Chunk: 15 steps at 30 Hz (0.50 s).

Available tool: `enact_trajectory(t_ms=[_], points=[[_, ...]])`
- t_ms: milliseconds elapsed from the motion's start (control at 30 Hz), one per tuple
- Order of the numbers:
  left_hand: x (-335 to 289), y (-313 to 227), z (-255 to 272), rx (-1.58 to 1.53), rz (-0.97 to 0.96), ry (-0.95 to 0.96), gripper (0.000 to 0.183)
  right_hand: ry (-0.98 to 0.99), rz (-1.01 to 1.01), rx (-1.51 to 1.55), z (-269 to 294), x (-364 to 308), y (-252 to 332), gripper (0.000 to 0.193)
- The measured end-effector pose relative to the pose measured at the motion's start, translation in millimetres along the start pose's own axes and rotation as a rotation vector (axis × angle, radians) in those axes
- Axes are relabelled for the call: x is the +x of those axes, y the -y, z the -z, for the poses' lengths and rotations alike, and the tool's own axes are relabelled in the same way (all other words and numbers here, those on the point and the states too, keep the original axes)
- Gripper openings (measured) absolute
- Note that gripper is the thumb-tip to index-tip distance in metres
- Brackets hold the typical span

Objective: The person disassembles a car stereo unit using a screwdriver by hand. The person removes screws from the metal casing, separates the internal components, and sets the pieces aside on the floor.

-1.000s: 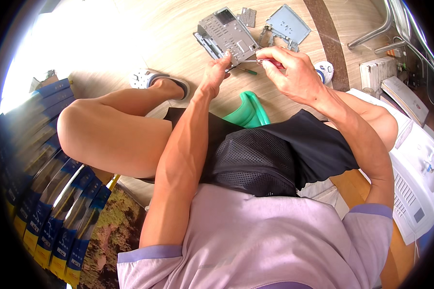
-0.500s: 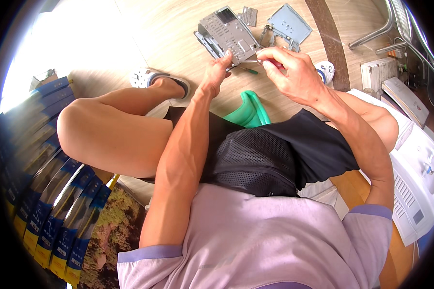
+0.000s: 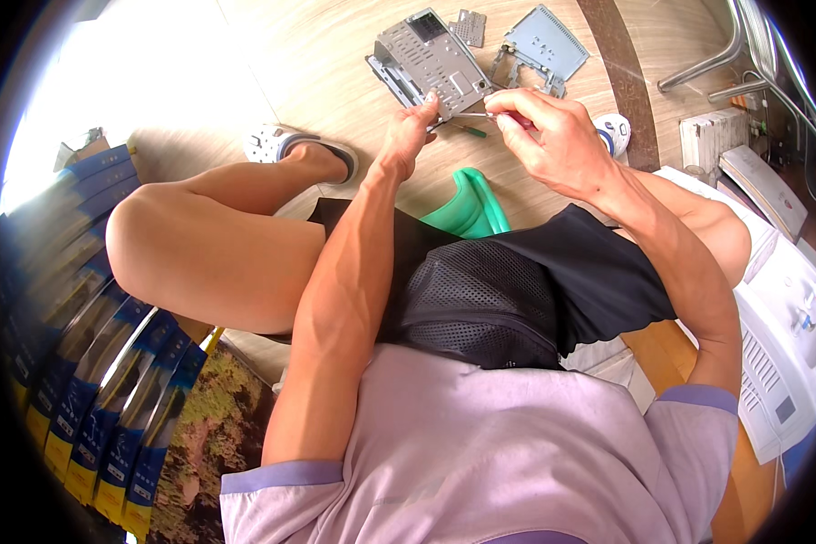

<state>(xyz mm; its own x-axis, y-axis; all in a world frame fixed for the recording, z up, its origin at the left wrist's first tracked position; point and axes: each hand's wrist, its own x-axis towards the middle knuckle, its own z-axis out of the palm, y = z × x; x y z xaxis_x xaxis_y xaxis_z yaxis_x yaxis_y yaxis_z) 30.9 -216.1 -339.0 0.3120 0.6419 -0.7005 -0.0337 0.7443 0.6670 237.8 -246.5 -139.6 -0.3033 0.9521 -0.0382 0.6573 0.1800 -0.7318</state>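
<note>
A grey slotted metal case [image 3: 435, 63], like a small computer chassis, rests tilted on the floor in front of me. My left hand [image 3: 412, 132] grips its near corner, thumb on top. A screwdriver [image 3: 522, 121] with a reddish handle is pinched in my right hand [image 3: 553, 136]. Its thin shaft points left to the case's near edge, by my left fingertips. Whether the tip sits in a screw is too small to tell. Just beyond the case lies a small grey perforated plate [image 3: 468, 28]. To its right is a light blue-grey panel [image 3: 546, 45] with a bracket at its near end.
A dark green-handled tool [image 3: 471, 131] lies on the floor below the case. Between my legs is a green plastic seat [image 3: 467, 207]. Metal chair legs [image 3: 712, 68] stand at the far right, a white appliance [image 3: 780, 363] at right, and blue-yellow packages [image 3: 109, 399] at left.
Almost nothing differs. Both hands keep their holds, and the case and screwdriver stay in nearly the same place.
</note>
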Motion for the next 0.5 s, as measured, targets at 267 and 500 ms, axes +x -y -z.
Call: enact_trajectory(t_ms=[267, 500], points=[[3, 3, 2, -0.010, -0.009, 0.001, 0.054, 0.065, -0.189, -0.211, 6, 9, 6, 0.030], [3, 3, 1, -0.043, -0.011, 0.018, 0.051, 0.163, -0.342, -0.301, 12, 21, 17, 0.054]])
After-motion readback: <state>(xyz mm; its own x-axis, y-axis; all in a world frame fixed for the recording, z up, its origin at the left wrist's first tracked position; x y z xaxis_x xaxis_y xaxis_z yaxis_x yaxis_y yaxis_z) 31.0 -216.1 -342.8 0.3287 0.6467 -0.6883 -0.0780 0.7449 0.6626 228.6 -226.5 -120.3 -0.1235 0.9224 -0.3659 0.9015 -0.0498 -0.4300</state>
